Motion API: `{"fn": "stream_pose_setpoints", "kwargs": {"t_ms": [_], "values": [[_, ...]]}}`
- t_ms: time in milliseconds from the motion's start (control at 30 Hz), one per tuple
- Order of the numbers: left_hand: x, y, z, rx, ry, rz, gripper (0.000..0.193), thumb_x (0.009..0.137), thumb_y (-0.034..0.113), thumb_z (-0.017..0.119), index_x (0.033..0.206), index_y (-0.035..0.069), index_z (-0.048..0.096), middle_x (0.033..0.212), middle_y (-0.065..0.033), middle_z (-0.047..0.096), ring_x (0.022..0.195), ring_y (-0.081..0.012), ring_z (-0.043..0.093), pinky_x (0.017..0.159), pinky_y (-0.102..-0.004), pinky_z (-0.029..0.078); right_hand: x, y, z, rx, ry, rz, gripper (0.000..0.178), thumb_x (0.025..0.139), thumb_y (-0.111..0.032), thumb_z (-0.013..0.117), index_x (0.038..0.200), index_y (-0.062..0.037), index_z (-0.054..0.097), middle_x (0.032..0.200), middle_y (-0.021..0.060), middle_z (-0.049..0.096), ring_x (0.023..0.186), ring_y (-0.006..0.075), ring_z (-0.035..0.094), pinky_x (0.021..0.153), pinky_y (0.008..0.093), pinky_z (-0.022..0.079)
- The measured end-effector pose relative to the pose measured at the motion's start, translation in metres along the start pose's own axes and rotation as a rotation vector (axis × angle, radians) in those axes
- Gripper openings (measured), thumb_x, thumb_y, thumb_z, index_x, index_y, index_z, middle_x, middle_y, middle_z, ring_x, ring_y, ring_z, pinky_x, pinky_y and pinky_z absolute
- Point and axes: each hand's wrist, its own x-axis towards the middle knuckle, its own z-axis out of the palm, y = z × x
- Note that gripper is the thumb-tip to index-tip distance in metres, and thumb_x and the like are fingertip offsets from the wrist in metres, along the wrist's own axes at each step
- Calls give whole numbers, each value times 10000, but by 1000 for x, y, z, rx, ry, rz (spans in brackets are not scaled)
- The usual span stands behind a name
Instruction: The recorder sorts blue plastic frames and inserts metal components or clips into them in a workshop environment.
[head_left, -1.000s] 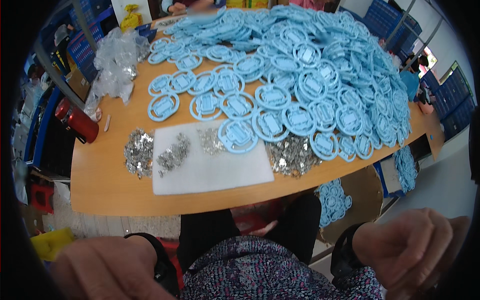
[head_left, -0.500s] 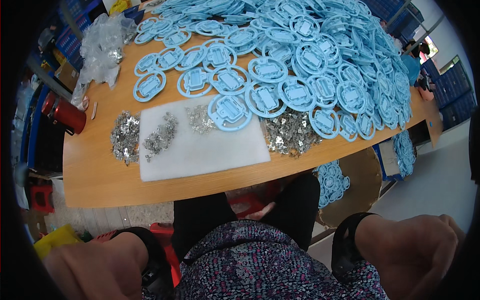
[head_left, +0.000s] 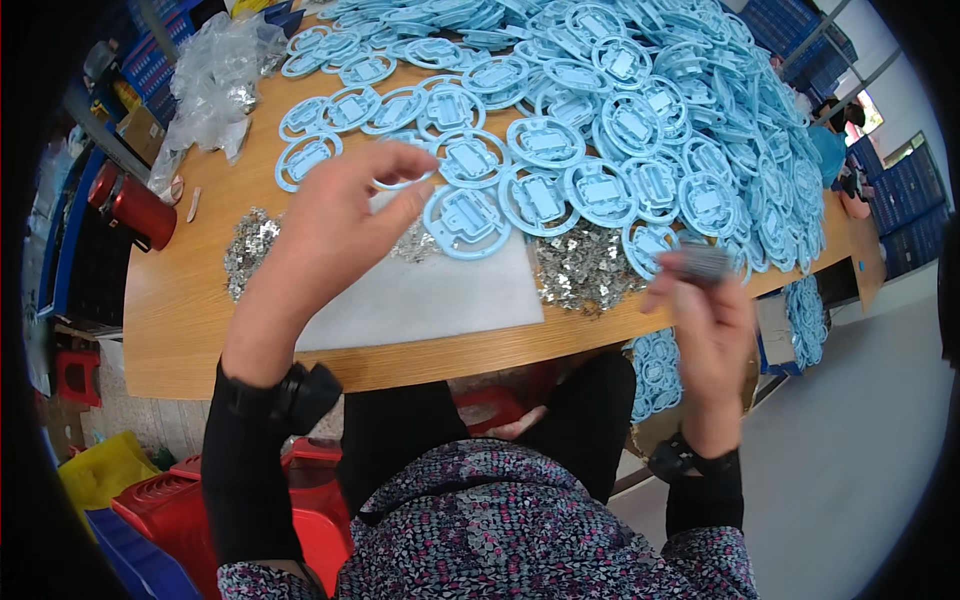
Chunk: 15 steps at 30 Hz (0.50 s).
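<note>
My left hand [head_left: 335, 215] is over the left part of the white foam sheet [head_left: 430, 308], thumb and fingers apart and nothing seen between them. Its fingertips reach over a light-blue round plastic part [head_left: 405, 175], partly hidden by them. Another such blue part [head_left: 468, 222] lies on the sheet's far edge. Off the table's front right, my right hand [head_left: 710, 335] is raised, its fingers closed on a small dark grey object [head_left: 703, 263], too blurred to name. Small silvery metal clips [head_left: 590, 265] form a heap right of the sheet, with more clips [head_left: 250, 245] at its left.
A large pile of blue round parts [head_left: 640, 120] covers the table's far right. A red cylindrical flask [head_left: 132, 208] and crumpled clear plastic bags [head_left: 215, 85] stand and lie at left. Below the right edge is a box of blue parts [head_left: 655, 375]. A red stool [head_left: 180, 510] sits low at left.
Both hands have risen from beside my body: the left reaches forward over the sheet, the right comes up and inward with a grey object showing in its fingers.
</note>
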Motion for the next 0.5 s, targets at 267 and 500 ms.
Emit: {"fn": "stream_pose_setpoints", "kwargs": {"t_ms": [267,500], "values": [[39,-32,79,341,-262,211,566,819,227,743,1319,45,549,1392,-182,514,1252,-362,488,1049,-446,420,0,103,-48,-833,17,-356,169,775,15,716,846,39,565,987,194,629,840,398,595,738,419,496],[65,-7,128,455,-386,332,793,742,152,735,1467,181,414,1534,-177,346,1379,-456,346,1126,-514,358,1,120,-82,-1108,-52,-157,196,701,10,621,897,6,615,1362,123,535,1246,343,481,1009,515,391]]}}
